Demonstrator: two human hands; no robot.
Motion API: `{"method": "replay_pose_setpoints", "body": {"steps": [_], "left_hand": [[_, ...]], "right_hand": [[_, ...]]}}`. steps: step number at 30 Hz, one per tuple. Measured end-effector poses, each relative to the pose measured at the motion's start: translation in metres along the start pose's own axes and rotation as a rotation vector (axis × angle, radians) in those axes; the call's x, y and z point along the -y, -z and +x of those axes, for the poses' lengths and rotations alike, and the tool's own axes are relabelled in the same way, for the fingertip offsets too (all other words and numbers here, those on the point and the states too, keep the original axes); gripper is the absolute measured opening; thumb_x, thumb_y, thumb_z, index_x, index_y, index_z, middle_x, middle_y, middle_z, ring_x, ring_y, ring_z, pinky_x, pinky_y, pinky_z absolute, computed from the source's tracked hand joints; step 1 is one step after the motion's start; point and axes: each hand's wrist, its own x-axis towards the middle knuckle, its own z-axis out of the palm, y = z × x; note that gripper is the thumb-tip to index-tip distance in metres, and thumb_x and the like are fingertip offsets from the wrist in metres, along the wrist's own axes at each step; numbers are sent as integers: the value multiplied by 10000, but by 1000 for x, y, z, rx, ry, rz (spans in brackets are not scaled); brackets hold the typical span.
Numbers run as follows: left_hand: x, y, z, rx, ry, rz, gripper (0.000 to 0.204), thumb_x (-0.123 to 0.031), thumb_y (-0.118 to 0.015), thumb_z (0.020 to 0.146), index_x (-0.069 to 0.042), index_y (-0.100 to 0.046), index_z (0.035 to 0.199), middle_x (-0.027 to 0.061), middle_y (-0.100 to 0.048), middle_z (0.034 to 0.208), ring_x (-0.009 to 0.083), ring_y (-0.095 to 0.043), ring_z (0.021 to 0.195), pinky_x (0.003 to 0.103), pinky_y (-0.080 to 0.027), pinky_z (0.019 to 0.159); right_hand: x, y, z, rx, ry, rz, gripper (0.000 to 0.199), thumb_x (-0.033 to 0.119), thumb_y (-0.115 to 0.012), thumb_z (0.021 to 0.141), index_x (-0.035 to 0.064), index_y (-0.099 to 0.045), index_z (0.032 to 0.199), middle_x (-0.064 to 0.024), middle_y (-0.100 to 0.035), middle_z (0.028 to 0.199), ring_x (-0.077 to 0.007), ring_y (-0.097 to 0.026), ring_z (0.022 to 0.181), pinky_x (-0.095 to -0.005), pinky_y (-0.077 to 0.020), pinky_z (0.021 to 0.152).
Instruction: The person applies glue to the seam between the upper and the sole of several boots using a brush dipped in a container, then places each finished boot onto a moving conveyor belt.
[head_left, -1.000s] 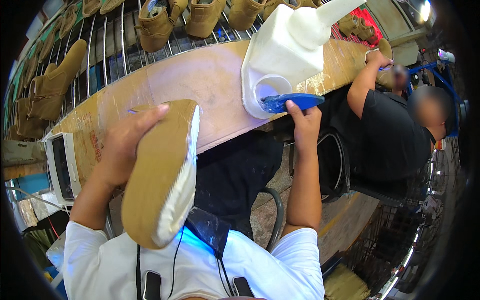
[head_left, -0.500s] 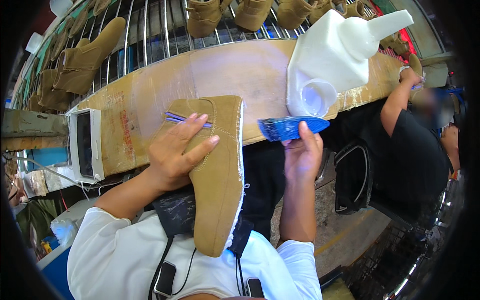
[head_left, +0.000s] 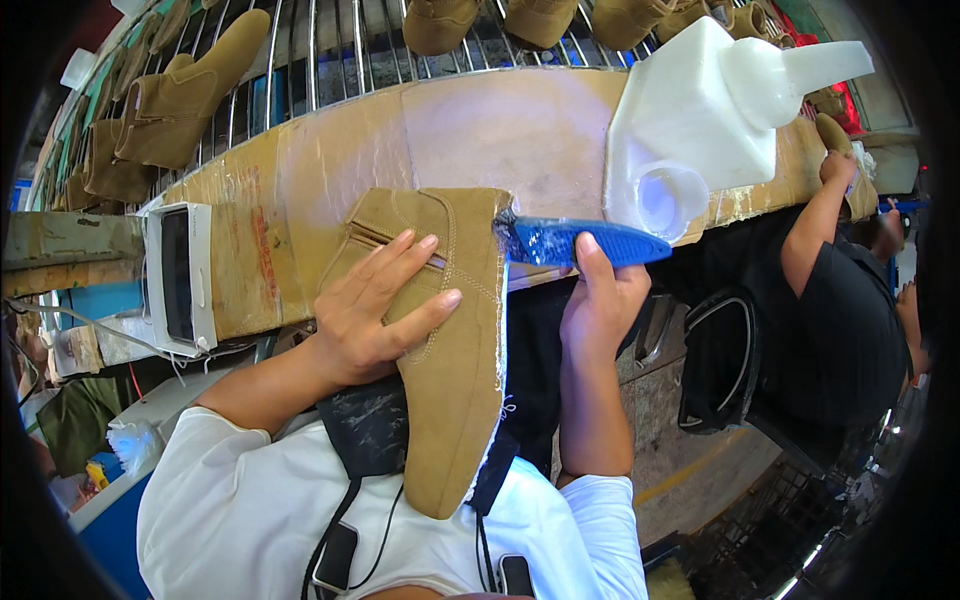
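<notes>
Tan ankle boot [head_left: 450,400] is lying between both hands, showing its side: sole edge facing right, long axis running from far heel to near toe. Left hand [head_left: 365,320] is spanning the boot's shaft, visible fingers spreading apart; cannot tell whether others are curling beneath. Right hand [head_left: 600,305], nearer the boot's sole edge, is pinching a blue-handled brush [head_left: 610,245], which is pointing leftward, crosswise to the sole, bristles meeting the heel corner.

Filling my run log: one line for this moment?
left hand: spread on tan boot; right hand: holding blue tool; tool tip: at boot's heel edge
</notes>
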Motion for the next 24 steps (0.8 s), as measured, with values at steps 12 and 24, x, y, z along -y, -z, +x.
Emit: {"method": "replay_pose_setpoints", "body": {"steps": [12, 24], "left_hand": [[1, -1, 1, 17, 4, 32, 411, -142, -717, 732, -209, -597, 1119, 214, -597, 1168, 352, -622, 1030, 374, -546, 807], [2, 1, 3, 22, 8, 22, 416, -154, -718, 719, -198, -613, 1119, 210, -592, 1177, 355, -623, 1024, 377, -544, 811]], "right_hand": [[28, 7, -36, 109, 20, -126, 216, 110, -610, 785, -67, -578, 905, -116, -587, 907, -143, -528, 826, -277, -416, 780], [44, 18, -41, 209, 172, -160, 244, 167, -641, 742, -56, -571, 813, -129, -559, 797, -166, -474, 701, -286, -371, 643]]}}
